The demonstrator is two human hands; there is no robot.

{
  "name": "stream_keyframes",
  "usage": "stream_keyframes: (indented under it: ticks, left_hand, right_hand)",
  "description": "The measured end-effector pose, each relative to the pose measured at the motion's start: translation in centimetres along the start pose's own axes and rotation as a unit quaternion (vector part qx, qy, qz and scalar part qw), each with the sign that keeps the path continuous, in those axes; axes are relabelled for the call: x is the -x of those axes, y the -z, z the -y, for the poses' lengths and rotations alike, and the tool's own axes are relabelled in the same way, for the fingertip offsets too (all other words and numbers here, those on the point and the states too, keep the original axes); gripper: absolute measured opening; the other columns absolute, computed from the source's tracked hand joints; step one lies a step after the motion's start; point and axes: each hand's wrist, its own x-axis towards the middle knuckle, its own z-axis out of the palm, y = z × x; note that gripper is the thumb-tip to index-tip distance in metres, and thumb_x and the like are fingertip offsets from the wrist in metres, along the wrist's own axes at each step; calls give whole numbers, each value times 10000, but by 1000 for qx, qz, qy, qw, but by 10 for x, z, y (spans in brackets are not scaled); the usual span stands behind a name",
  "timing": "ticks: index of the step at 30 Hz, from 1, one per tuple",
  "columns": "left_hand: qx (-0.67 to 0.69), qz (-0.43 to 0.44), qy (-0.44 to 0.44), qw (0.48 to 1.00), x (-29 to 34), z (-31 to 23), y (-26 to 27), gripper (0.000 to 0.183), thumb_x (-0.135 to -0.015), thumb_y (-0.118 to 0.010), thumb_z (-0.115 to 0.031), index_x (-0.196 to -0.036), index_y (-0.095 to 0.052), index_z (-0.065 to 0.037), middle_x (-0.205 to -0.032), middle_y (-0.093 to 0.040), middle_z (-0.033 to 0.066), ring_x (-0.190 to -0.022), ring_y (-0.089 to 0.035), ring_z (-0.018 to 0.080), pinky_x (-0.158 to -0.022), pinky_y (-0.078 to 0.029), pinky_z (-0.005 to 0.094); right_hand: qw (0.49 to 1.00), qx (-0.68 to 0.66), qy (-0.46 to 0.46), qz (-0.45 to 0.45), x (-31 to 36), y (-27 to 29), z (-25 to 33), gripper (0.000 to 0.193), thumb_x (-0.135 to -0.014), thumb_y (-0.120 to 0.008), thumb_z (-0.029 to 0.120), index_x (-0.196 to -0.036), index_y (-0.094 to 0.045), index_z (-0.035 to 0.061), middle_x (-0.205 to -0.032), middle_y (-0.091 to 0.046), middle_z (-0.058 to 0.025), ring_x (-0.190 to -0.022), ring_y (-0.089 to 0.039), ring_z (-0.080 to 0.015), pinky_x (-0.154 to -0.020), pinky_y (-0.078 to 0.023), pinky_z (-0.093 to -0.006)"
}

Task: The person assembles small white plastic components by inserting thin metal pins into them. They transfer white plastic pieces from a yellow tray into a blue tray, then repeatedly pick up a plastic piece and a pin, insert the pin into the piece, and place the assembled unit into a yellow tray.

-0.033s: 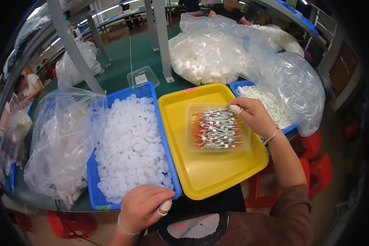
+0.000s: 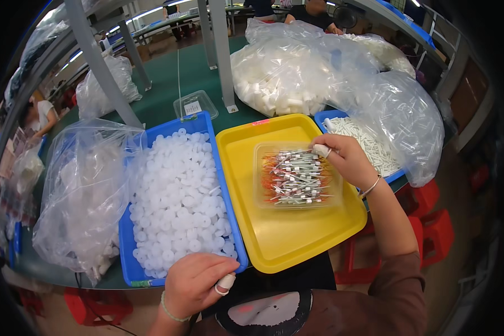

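Green worktable [image 2: 159, 103], clear box [image 2: 335, 193] of thin sticks [image 2: 297, 176] on yellow tray [image 2: 285, 241], right hand [image 2: 350, 161] at the box's far-right corner.

From my end, I see the box left and slightly near of the right fingertips [image 2: 321, 149], long axis left-right, most sticks aligned with it; right hand closer. Fingers pinched; can't tell if on a stick or the rim. Left hand [image 2: 197, 284] well apart, near-left, fingers bunched by the near-right corner of the left blue bin [image 2: 229, 207]; grip contents hidden. Box thin-walled, tray smooth, sticks slim, pale, with orange ends; translucent rounded pieces [image 2: 176, 196] fill that bin, white rods [image 2: 355, 131] the right blue bin [image 2: 397, 175], crinkled bags [image 2: 288, 67] farther off.
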Motion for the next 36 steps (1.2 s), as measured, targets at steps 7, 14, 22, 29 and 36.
stream_keyframes:
  ticks: [7,14,22,29,36]
  left_hand:
    - [-18,-3,-4,1000,1,-1,-1,161,-763,-693,-108,-922,-691,-79,-843,-684,58,-746,-665,219,-627,-514,315]
    - [-23,-6,-8,1000,2,0,-3,158,-762,-693,-109,-918,-692,-79,-830,-685,61,-737,-665,223,-623,-512,316]
    - [-31,-3,-8,999,1,-2,-5,156,-766,-689,-121,-914,-693,-73,-822,-687,69,-717,-664,236,-615,-510,324]
    - [-37,-1,1,999,0,-3,-7,162,-765,-680,-120,-910,-693,-49,-806,-687,82,-703,-661,247,-627,-505,321]
    - [-52,-7,7,999,1,-4,-7,163,-762,-691,-104,-919,-697,-61,-810,-687,79,-703,-662,240,-615,-509,317]
  right_hand:
    - [999,-5,28,20,1,-5,1,171,-918,-512,59,-1018,-627,-18,-915,-668,-95,-875,-624,-182,-817,-476,-291]
    - [999,1,43,29,-3,-5,-3,191,-922,-502,73,-1046,-627,-3,-944,-669,-130,-883,-632,-244,-825,-477,-324]
    - [999,-20,14,35,7,1,2,203,-919,-494,56,-1063,-620,-13,-942,-676,-116,-893,-637,-224,-836,-482,-318]
    - [999,-38,16,7,6,-5,-1,238,-906,-525,67,-1108,-635,8,-987,-685,-159,-908,-654,-277,-818,-494,-336]
    - [998,-56,-24,12,5,-7,-9,250,-905,-503,7,-1126,-616,-28,-991,-692,-149,-957,-664,-233,-876,-492,-299]
